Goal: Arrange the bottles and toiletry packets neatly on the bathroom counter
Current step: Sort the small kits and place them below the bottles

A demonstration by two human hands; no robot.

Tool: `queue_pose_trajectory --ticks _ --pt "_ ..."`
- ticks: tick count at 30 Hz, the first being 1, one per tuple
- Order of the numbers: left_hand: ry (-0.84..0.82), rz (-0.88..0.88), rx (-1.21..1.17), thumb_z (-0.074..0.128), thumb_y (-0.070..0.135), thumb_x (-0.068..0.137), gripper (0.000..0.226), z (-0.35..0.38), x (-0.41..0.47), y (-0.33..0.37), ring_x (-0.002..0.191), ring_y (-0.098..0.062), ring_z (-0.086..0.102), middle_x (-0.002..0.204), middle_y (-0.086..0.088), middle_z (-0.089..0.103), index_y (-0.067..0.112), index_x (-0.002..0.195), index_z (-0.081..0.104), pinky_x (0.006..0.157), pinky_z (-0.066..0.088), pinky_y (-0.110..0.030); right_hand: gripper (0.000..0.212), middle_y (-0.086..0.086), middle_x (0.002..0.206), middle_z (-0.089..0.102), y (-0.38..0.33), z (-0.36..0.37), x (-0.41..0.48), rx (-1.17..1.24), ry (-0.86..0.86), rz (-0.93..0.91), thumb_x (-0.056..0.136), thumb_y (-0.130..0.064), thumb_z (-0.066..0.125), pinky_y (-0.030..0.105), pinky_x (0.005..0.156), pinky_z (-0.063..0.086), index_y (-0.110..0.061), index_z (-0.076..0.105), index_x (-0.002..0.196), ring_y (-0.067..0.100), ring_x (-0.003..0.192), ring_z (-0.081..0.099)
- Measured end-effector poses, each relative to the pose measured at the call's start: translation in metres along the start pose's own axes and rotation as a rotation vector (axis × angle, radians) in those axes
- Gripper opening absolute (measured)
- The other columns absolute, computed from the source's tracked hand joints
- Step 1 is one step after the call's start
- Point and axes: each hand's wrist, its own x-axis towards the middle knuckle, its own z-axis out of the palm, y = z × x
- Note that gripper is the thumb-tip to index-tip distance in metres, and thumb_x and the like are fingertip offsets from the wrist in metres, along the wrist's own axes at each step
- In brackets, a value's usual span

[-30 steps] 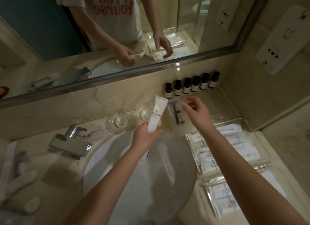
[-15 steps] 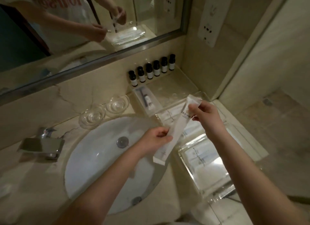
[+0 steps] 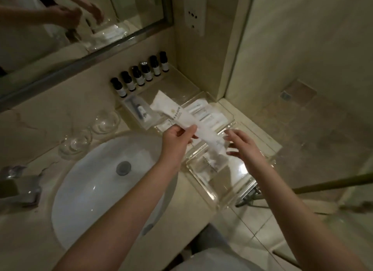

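Note:
My left hand [image 3: 177, 138] pinches a long white toiletry packet [image 3: 177, 114] near its middle, holding it slanted above the clear acrylic trays [image 3: 228, 192]. My right hand [image 3: 245, 144] hovers just right of the packet's lower end, fingers spread, apparently not gripping it. Several white packets [image 3: 205, 114] lie in the tray under the held one. A row of several small dark bottles [image 3: 141, 77] with white labels stands against the back wall. A clear packet with a dark item [image 3: 139, 111] lies in front of the bottles.
A white round sink [image 3: 96, 188] fills the counter's left half, with a metal faucet [image 3: 18, 188] at the far left. Two upturned glasses [image 3: 88, 133] stand behind the sink. The mirror [image 3: 60, 28] runs along the back; a wall corner closes the right.
The packet has turned: its top now points up-left instead of up-right. My right hand has let go of its upper end and dropped beside the lower end. The view has shifted right.

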Motion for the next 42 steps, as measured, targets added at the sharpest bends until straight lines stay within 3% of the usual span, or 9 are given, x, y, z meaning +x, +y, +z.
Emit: queue_pose_trajectory --ticks 5,8,13,18,21,25,32,37,42 --pt "-0.042 -0.090 0.001 0.067 0.013 0.082 0.005 0.026 -0.012 -0.021 0.065 -0.010 0.059 0.074 0.000 0.068 0.016 0.078 0.069 0.065 0.050 -0.020 0.014 0.001 0.077 0.061 0.018 0.003 -0.012 0.485 0.042 0.175 0.091 -0.027 0.054 0.021 0.062 0.052 -0.014 0.061 0.089 0.010 0.066 0.062" --pt "-0.065 -0.140 -0.014 0.066 0.012 0.082 0.004 0.034 -0.016 -0.036 0.071 -0.013 0.062 0.079 -0.002 0.069 0.014 0.083 0.069 0.066 0.051 -0.021 0.014 0.002 0.071 0.055 0.015 -0.001 -0.008 0.416 0.183 0.116 0.090 -0.019 0.058 0.019 0.048 0.046 -0.016 0.057 0.077 0.008 0.052 0.055" --pt "-0.027 -0.175 -0.226 0.065 0.005 0.083 0.009 0.040 -0.010 -0.041 0.081 -0.016 0.066 0.089 -0.007 0.070 0.008 0.091 0.068 0.074 0.055 -0.024 0.007 -0.003 0.080 0.063 0.014 -0.027 -0.011 0.346 0.074 0.129 0.086 -0.019 0.063 0.023 0.057 0.054 -0.020 0.057 0.090 0.015 0.072 0.065" --pt "-0.126 -0.234 -0.207 0.062 0.008 0.085 0.008 0.054 -0.016 -0.048 0.075 -0.013 0.068 0.083 -0.004 0.070 0.010 0.091 0.066 0.066 0.055 -0.021 0.008 0.003 0.072 0.056 0.027 -0.034 -0.013 0.457 0.189 0.116 0.087 -0.005 0.059 0.017 0.049 0.047 -0.012 0.057 0.090 0.010 0.053 0.052" --pt "-0.023 -0.265 -0.258 0.061 0.012 0.086 0.002 0.048 -0.009 -0.050 0.066 -0.011 0.065 0.077 -0.004 0.068 0.011 0.086 0.063 0.060 0.051 -0.021 0.013 0.003 0.070 0.053 0.027 -0.060 -0.009 0.468 0.282 0.102 0.087 -0.001 0.055 0.015 0.045 0.043 -0.013 0.059 0.082 0.011 0.053 0.046" --pt "-0.032 -0.168 0.135 0.063 0.011 0.084 0.012 0.034 0.005 -0.066 0.081 -0.015 0.063 0.084 0.002 0.065 0.022 0.082 0.063 0.070 0.051 -0.025 0.013 0.006 0.074 0.054 0.026 -0.102 -0.001 0.233 0.250 0.135 0.084 0.001 0.057 0.015 0.044 0.042 -0.011 0.061 0.082 0.015 0.059 0.047" --pt "-0.511 0.026 0.905 0.067 0.023 0.081 0.024 0.034 -0.009 -0.100 0.073 -0.006 0.055 0.081 0.010 0.058 0.019 0.104 0.063 0.063 0.046 -0.015 0.020 0.010 0.084 0.060 0.013 -0.102 0.018 -0.350 0.044 0.187 0.083 -0.002 0.062 0.026 0.061 0.048 -0.002 0.060 0.103 0.017 0.067 0.055" --pt "-0.650 0.329 1.282 0.060 0.036 0.084 0.048 0.034 -0.023 -0.121 0.093 -0.017 0.058 0.100 0.000 0.063 0.021 0.128 0.050 0.078 0.046 -0.027 0.031 0.017 0.099 0.065 0.031 -0.080 0.038 -0.657 0.209 0.105 0.079 -0.009 0.066 0.043 0.070 0.058 -0.006 0.057 0.108 0.031 0.078 0.067" --pt "-0.696 0.435 1.516 0.056 0.040 0.086 0.058 0.043 -0.026 -0.128 0.104 -0.026 0.052 0.114 -0.007 0.057 0.020 0.136 0.035 0.092 0.041 -0.040 0.028 0.016 0.101 0.060 0.054 -0.074 0.037 -1.044 0.261 -0.009 0.085 -0.013 0.056 0.032 0.065 0.042 -0.004 0.050 0.111 0.033 0.087 0.057"
